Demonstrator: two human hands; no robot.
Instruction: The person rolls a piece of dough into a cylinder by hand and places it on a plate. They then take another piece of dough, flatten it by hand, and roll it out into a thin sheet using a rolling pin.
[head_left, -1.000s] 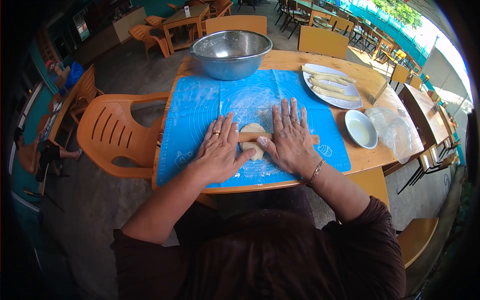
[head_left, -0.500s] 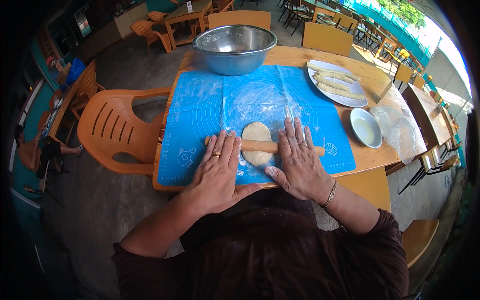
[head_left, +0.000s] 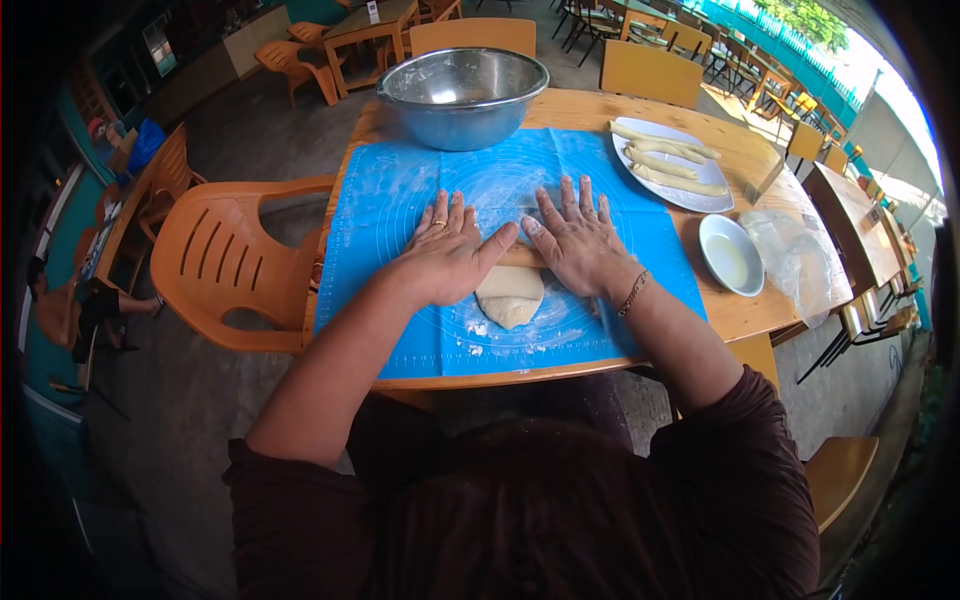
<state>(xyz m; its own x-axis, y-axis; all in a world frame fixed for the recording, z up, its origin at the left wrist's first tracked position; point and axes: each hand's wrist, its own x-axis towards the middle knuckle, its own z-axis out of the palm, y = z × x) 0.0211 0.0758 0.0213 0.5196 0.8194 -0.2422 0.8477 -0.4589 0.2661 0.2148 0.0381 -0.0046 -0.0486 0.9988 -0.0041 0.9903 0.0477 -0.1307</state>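
Observation:
Both my hands lie flat on a wooden rolling pin (head_left: 521,257), fingers stretched forward. My left hand (head_left: 447,250) covers its left part, and my right hand (head_left: 580,240) covers the right. The thumbs angle in toward each other above the pin's bare middle. Beneath the pin is a flattened piece of pale dough (head_left: 510,297); its near part shows, while its far edge is hidden by the pin and thumbs. The dough rests on a blue silicone mat (head_left: 400,335) dusted with flour.
On the wooden table (head_left: 572,106), a steel bowl (head_left: 465,122) stands behind the mat. A white plate (head_left: 690,203) carries several dough strips (head_left: 665,165) at the right. Nearer are a small white bowl (head_left: 710,262) and a clear plastic bag (head_left: 795,260). An orange chair (head_left: 225,250) stands left.
My hands have pushed the rolling pin away from me, from the dough's middle toward its far end. The thumbs have come up closer together over the pin.

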